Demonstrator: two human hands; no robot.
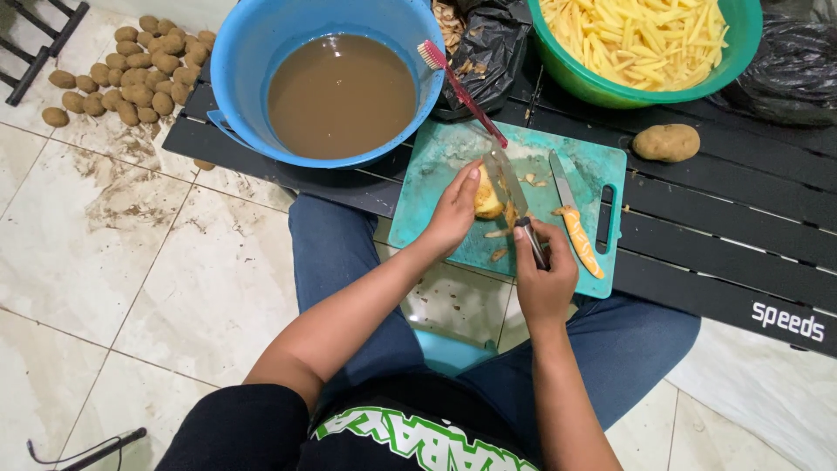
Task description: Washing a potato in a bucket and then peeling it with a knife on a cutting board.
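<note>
My left hand (453, 214) holds a partly peeled yellow potato (486, 202) over a teal cutting board (453, 148). My right hand (545, 275) grips a peeler (514, 196) by its dark handle, with the blade against the potato. Peel scraps (499, 234) lie on the board under the hands. A knife with an orange handle (575, 228) rests on the board to the right of my right hand.
A blue basin of brown water (340, 92) with a red toothbrush (462, 92) on its rim sits on the black slatted table (715, 218). A green bowl of cut potato sticks (641, 39), a whole potato (667, 141), black bags and a floor pile of potatoes (131, 70).
</note>
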